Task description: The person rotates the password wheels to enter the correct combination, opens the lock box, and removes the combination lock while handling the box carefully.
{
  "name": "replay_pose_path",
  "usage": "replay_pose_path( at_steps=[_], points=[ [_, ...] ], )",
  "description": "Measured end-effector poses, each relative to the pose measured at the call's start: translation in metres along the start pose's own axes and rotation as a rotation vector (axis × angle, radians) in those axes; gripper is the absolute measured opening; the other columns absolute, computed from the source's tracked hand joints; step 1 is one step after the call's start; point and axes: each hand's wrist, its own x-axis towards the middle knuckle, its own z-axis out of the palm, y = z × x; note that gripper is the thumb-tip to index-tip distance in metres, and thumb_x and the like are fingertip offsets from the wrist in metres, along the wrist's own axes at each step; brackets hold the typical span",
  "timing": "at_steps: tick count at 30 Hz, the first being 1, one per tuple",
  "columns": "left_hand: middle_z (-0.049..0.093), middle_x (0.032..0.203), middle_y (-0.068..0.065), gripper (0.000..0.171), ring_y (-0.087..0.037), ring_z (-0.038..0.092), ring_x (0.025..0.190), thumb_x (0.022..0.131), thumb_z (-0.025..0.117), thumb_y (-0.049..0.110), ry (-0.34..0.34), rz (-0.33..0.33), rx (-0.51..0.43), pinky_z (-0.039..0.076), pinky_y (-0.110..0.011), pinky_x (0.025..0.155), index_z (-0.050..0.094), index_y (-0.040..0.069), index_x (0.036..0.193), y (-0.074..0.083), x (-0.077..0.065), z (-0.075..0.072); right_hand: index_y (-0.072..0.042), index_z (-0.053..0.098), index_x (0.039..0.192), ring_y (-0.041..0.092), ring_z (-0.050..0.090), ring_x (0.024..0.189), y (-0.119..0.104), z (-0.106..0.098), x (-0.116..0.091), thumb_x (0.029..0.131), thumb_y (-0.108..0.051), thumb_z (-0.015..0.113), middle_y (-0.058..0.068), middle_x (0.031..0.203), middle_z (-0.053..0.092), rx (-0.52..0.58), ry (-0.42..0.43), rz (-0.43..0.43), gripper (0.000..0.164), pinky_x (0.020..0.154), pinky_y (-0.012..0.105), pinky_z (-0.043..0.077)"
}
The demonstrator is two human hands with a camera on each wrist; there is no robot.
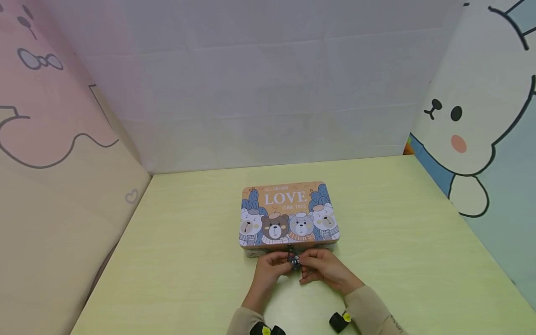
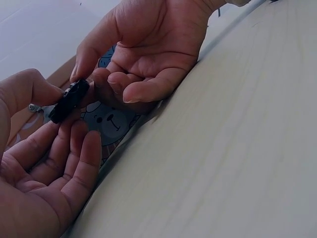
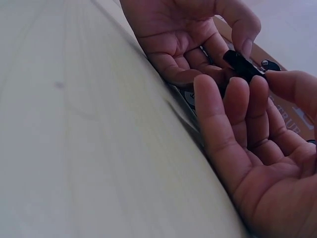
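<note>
A tin box (image 1: 289, 214) with cartoon bears and the word LOVE on its lid lies on the table, its lid down. At the middle of its front edge hangs a small black padlock (image 1: 295, 261) with pale marks like number dials. My left hand (image 1: 270, 270) pinches the padlock from the left, thumb and forefinger on it. From the right, my right hand (image 1: 326, 269) pinches it too, its other fingers loosely curled. Both wrist views show the black padlock body (image 2: 69, 101) (image 3: 245, 65) between the fingertips; the fingers hide part of it.
The pale wooden table (image 1: 188, 232) stretches around the box. A white wall panel (image 1: 268, 93) stands behind, with printed side panels left and right. Black wrist straps (image 1: 340, 321) sit on the beige sleeves (image 1: 372, 309).
</note>
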Motion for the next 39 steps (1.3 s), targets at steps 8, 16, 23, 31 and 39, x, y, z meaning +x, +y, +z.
replay_pose_path(
  at_steps=[8,16,23,31,39],
  points=[
    [0.072,0.093,-0.02,0.03,-0.006,0.066,0.071,0.078,0.066,-0.011,-0.001,0.005,0.004,0.055,-0.02,0.064,0.061,-0.025,0.104,-0.0001,0.0004,-0.0006,-0.005,0.066,0.093,0.012,0.062,0.07,0.0008,-0.0007,0.0009,0.098,-0.003,0.053,0.004,0.076,0.062,0.004,0.003,0.006,0.014,0.072,0.037,0.061],
    [0.071,0.096,-0.025,0.028,-0.006,0.067,0.072,0.081,0.066,-0.01,-0.003,-0.003,0.026,0.055,-0.02,0.065,0.061,-0.025,0.104,0.0031,0.0002,-0.0004,-0.006,0.066,0.093,0.011,0.062,0.07,0.0009,-0.0002,0.0012,0.098,-0.002,0.052,0.004,0.076,0.062,0.004,0.003,0.004,0.015,0.072,0.036,0.061],
    [0.073,0.094,-0.021,0.026,-0.007,0.067,0.07,0.082,0.066,-0.007,0.002,0.007,0.039,0.057,-0.024,0.067,0.063,-0.024,0.102,0.0028,-0.0001,0.0004,-0.006,0.066,0.092,0.011,0.062,0.07,0.0003,0.0006,0.0008,0.098,-0.003,0.053,0.004,0.076,0.062,0.003,0.003,0.0,0.014,0.072,0.036,0.061],
    [0.072,0.094,-0.02,0.027,-0.009,0.066,0.067,0.084,0.064,-0.007,0.011,-0.009,0.0,0.058,-0.024,0.066,0.062,-0.025,0.103,0.0017,0.0013,0.0019,-0.006,0.066,0.092,0.011,0.062,0.07,0.0008,0.0001,0.0011,0.098,-0.003,0.053,0.004,0.076,0.062,-0.002,-0.003,-0.001,0.015,0.072,0.036,0.061],
    [0.072,0.095,-0.014,0.028,-0.011,0.064,0.065,0.086,0.058,-0.004,0.005,0.0,-0.027,0.057,-0.024,0.066,0.058,-0.027,0.103,0.0014,0.0005,0.0007,-0.006,0.067,0.092,0.011,0.062,0.07,0.0007,0.0002,0.001,0.098,-0.003,0.052,0.004,0.075,0.063,0.002,0.005,0.001,0.016,0.072,0.037,0.061]
  ],
)
